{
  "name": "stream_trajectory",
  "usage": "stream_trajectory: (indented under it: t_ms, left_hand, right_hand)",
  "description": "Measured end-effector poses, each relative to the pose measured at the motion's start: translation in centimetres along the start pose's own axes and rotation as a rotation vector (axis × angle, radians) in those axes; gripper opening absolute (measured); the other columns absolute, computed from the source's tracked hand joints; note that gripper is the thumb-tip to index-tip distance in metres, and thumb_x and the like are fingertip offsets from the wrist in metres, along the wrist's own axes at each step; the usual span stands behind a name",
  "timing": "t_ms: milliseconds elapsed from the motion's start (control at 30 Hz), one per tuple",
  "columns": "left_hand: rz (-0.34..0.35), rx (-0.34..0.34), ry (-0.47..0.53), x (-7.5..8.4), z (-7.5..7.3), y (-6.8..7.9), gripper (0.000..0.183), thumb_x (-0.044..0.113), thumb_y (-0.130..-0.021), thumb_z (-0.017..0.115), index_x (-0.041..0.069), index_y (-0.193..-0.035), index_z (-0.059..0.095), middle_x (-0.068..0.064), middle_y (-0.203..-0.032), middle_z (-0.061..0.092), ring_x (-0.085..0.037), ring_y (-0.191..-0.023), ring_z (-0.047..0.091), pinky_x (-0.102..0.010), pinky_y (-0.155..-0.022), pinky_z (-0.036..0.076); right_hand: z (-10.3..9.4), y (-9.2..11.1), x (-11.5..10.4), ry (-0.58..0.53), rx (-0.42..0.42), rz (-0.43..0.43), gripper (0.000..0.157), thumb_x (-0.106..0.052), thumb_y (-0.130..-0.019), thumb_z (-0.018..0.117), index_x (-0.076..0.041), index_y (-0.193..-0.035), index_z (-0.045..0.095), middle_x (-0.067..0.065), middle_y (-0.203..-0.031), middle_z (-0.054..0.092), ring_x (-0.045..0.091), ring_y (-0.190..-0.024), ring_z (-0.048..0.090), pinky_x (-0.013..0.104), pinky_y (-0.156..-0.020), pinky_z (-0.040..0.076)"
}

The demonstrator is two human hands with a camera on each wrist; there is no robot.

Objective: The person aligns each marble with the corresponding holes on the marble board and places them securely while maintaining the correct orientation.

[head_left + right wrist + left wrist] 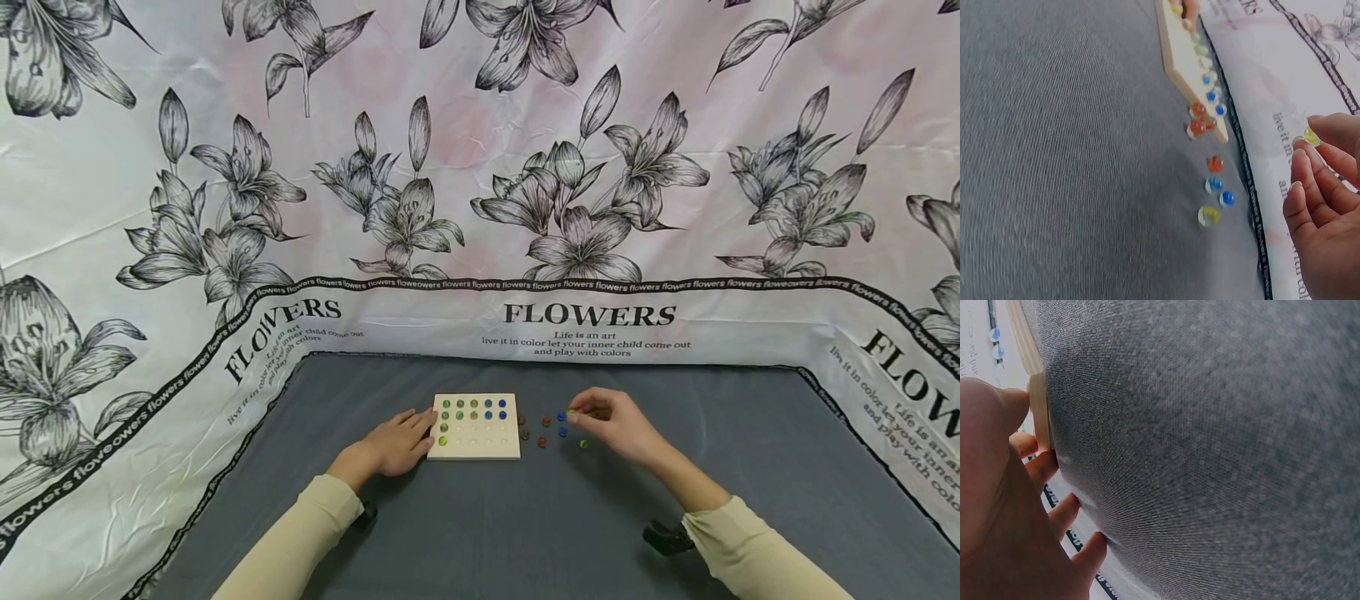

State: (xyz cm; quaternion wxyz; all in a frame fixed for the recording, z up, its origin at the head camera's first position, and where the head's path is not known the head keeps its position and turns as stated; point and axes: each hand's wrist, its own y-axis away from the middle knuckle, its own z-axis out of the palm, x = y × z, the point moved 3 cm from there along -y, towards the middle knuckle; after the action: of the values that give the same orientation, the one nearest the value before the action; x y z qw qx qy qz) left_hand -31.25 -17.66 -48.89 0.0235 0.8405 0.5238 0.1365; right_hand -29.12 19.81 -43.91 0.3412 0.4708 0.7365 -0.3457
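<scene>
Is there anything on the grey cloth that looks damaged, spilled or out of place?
Nothing stands out. The board lies flat with no visible damage. Loose marbles lie on the cloth beside it, but close together, so this hardly looks like a spill; the right hand pinches another marble.

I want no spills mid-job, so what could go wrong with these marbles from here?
The right hand pinches a yellow-green marble, which might slip out. Loose marbles lie close by on the gray cloth and could roll if brushed. The left hand touches the board at its left edge; a push might shift it and jostle the seated marbles.
</scene>
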Motion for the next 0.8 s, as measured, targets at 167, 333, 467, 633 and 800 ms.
stream_trajectory:
  t_ms: [167, 333, 467, 633, 800]
  left_hand:
    - [0.008, 0.001, 0.007, 0.0, 0.2, 0.0, 0.058, 0.037, -0.112, 0.037, 0.013, -0.164, 0.027, -0.006, -0.169, 0.026, -0.036, -0.155, 0.023, -0.059, -0.121, 0.026]
    - [0.010, 0.003, 0.009, 0.0, 0.2, 0.0, 0.058, 0.037, -0.112, 0.037, 0.012, -0.164, 0.027, -0.007, -0.169, 0.026, -0.037, -0.155, 0.023, -0.060, -0.121, 0.026]
    - [0.007, 0.003, 0.005, -0.1, 0.2, 0.0, 0.058, 0.038, -0.112, 0.037, 0.013, -0.164, 0.026, -0.007, -0.169, 0.026, -0.036, -0.155, 0.023, -0.061, -0.120, 0.026]
    - [0.002, 0.002, 0.007, 0.0, 0.0, 0.0, 0.059, 0.038, -0.112, 0.038, 0.013, -0.164, 0.026, -0.006, -0.169, 0.026, -0.035, -0.155, 0.023, -0.059, -0.121, 0.027]
    - [0.007, 0.001, 0.010, 0.1, 0.0, 0.0, 0.059, 0.038, -0.112, 0.038, 0.013, -0.164, 0.027, -0.007, -0.168, 0.027, -0.036, -0.154, 0.023, -0.060, -0.121, 0.027]
  right_hand:
    - [0.8, 0.0, -0.8, -0.048, -0.015, -0.016, 0.022, -0.017, -0.098, 0.072, -0.001, -0.114, 0.070, 0.010, -0.104, 0.071, 0.037, -0.097, 0.068, 0.039, -0.075, 0.058]
    - [1.6, -0.3, -1.3, -0.073, -0.022, -0.023, 0.022, -0.016, -0.099, 0.070, -0.001, -0.116, 0.069, 0.010, -0.105, 0.071, 0.029, -0.092, 0.068, 0.044, -0.074, 0.057]
    - [2.1, -0.5, -1.8, -0.082, -0.029, -0.018, 0.023, -0.017, -0.099, 0.071, 0.000, -0.114, 0.069, 0.012, -0.104, 0.071, 0.034, -0.092, 0.067, 0.045, -0.075, 0.056]
    - [3.0, -1.0, -2.2, -0.087, -0.032, -0.028, 0.022, -0.018, -0.098, 0.072, 0.000, -0.112, 0.070, 0.011, -0.103, 0.071, 0.039, -0.095, 0.068, 0.036, -0.075, 0.055]
    - [3.9, -1.3, -2.6, -0.111, -0.044, -0.045, 0.021, -0.016, -0.099, 0.071, -0.001, -0.112, 0.070, 0.011, -0.104, 0.071, 0.038, -0.097, 0.068, 0.036, -0.077, 0.056]
